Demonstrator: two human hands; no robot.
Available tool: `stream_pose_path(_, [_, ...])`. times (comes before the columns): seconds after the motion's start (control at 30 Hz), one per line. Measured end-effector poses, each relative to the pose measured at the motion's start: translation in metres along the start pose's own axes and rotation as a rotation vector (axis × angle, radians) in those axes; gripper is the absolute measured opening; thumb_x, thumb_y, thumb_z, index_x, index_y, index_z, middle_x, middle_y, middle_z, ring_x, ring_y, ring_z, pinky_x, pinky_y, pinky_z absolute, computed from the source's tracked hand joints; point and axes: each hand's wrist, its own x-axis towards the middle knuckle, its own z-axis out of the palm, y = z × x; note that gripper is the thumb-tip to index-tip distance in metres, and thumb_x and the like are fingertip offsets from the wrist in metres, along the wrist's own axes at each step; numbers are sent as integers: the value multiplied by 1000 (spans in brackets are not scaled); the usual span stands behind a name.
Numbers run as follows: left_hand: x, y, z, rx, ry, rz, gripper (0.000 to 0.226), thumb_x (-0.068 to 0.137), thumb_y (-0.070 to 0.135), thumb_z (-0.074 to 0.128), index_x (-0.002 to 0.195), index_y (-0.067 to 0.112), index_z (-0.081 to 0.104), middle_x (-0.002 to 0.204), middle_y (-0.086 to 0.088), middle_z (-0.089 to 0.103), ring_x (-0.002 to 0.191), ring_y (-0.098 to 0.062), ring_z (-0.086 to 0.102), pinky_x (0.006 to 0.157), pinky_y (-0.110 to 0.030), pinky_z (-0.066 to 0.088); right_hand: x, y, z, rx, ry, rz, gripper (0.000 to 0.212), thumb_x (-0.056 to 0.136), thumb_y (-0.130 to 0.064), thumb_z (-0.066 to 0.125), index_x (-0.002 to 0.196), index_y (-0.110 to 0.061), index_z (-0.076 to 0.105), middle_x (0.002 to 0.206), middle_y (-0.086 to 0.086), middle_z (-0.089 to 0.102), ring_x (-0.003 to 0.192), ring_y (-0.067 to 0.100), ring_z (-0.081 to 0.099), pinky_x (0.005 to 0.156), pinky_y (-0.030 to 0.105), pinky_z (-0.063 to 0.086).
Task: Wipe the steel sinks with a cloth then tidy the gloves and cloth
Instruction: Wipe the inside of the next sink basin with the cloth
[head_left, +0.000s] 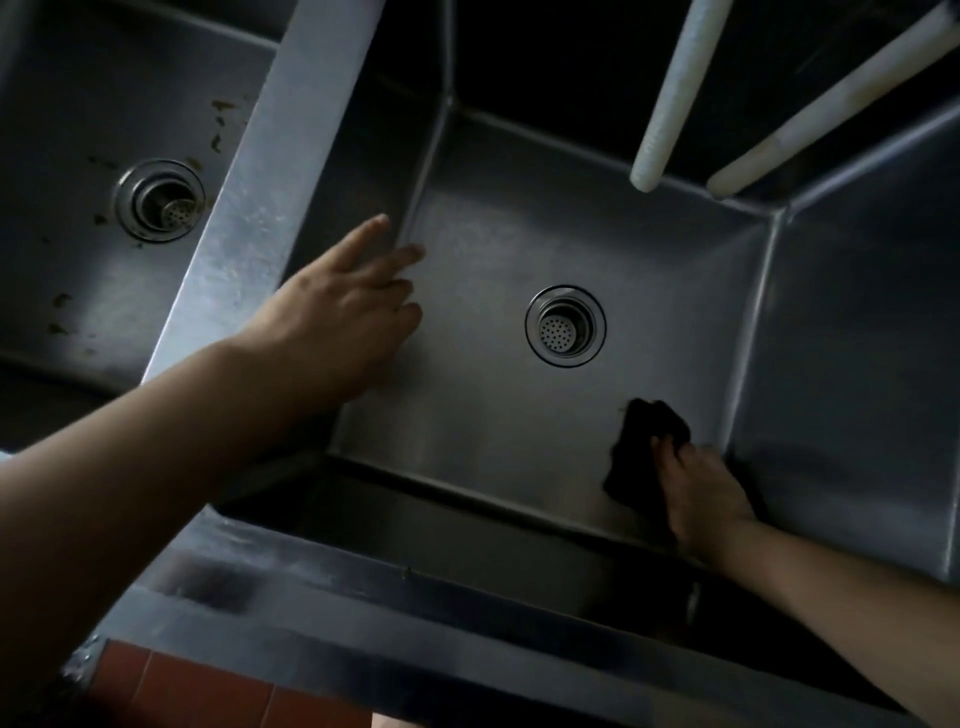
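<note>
Right sink (493, 415), drain (565, 326) mid-floor. Left sink (78, 130) beyond divider (249, 197), floor speckled. Left hand (337, 322) spread flat, holding nothing. Right hand (701, 493) gripping dark cloth (649, 436) near front right corner, bunched, long axis front-to-back. Two white tubes (670, 98) overhead.

No readable text, labels or numbers anywhere.

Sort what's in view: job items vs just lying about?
Job:
- right hand holding dark cloth
- right sink
- left sink, still spotted
- left hand against the right sink's wall

Bystanders:
- two white hoses
- red floor tiles
</note>
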Motion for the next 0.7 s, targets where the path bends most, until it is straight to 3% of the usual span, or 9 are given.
stream_pose_path(0.1, [1, 6, 6, -11, -29, -22, 21, 82, 11, 53, 92, 11, 72, 97, -8, 71, 125, -29, 51, 113, -53, 25, 0, -7, 2, -28, -40, -31, 61, 94, -17, 28, 141, 14, 6, 152, 28, 11, 140, 47, -7, 108, 56, -17])
stream_pose_path(0.13, [1, 7, 9, -15, -34, -38, 23, 83, 12, 50, 92, 11, 71, 95, -9, 71, 126, -30, 51, 113, -52, 25, 4, -12, 3, 17, 81, -73, 60, 86, -9, 35, 136, 20, 19, 147, 33, 21, 139, 46, -4, 110, 53, -19])
stream_pose_path(0.17, [1, 9, 13, -29, -42, -56, 25, 84, 11, 47, 91, 10, 71, 94, -9, 71, 126, -30, 51, 113, -52, 24, 9, -19, -2, 48, 138, -87, 62, 74, -5, 44, 127, 24, 33, 139, 37, 32, 139, 44, 3, 115, 49, -10])
stream_pose_path(0.23, [0, 12, 18, -74, -69, -98, 30, 85, 10, 41, 89, 8, 71, 90, -12, 70, 126, -33, 50, 113, -53, 22, 23, -42, -17, 206, 214, -124, 69, 67, -6, 48, 127, 23, 34, 138, 41, 28, 138, 45, 4, 115, 51, 13])
stream_pose_path(0.33, [0, 14, 24, -90, -181, -163, 34, 86, 12, 37, 95, 6, 69, 96, -16, 69, 132, -35, 42, 115, -51, 14, 56, -87, -32, 340, 154, -173, 77, 82, -19, 39, 140, 12, -1, 148, 37, -6, 135, 50, -17, 113, 46, -17])
stream_pose_path(0.4, [2, 12, 28, -83, -236, -221, 37, 87, 14, 33, 102, 6, 66, 105, -17, 67, 136, -33, 35, 116, -49, 9, 84, -117, -46, 338, 206, -255, 83, 85, -25, 46, 141, 9, -5, 149, 34, -11, 132, 46, -25, 109, 42, -25])
stream_pose_path(0.5, [5, 11, 32, -53, -264, -257, 43, 85, 16, 29, 106, 3, 64, 112, -21, 64, 137, -36, 32, 115, -50, 9, 119, -160, -73, 362, 321, -388, 84, 86, -32, 52, 144, 7, 5, 152, 29, -1, 140, 42, -11, 112, 39, -21])
stream_pose_path(0.6, [11, 11, 33, -2, -413, -257, 48, 86, 17, 23, 121, 9, 55, 129, -16, 55, 141, -33, 20, 115, -48, 6, 139, -192, -92, 261, 364, -419, 84, 90, -45, 41, 147, 3, 1, 155, 24, -5, 143, 36, -10, 112, 39, -22])
stream_pose_path(0.7, [15, 12, 30, 66, -540, -234, 51, 86, 24, 22, 131, 13, 44, 140, -11, 45, 143, -31, 14, 115, -46, 7, 143, -191, -95, 248, 417, -446, 79, 91, -43, 40, 147, 0, 5, 155, 21, -1, 144, 35, -7, 113, 39, -19])
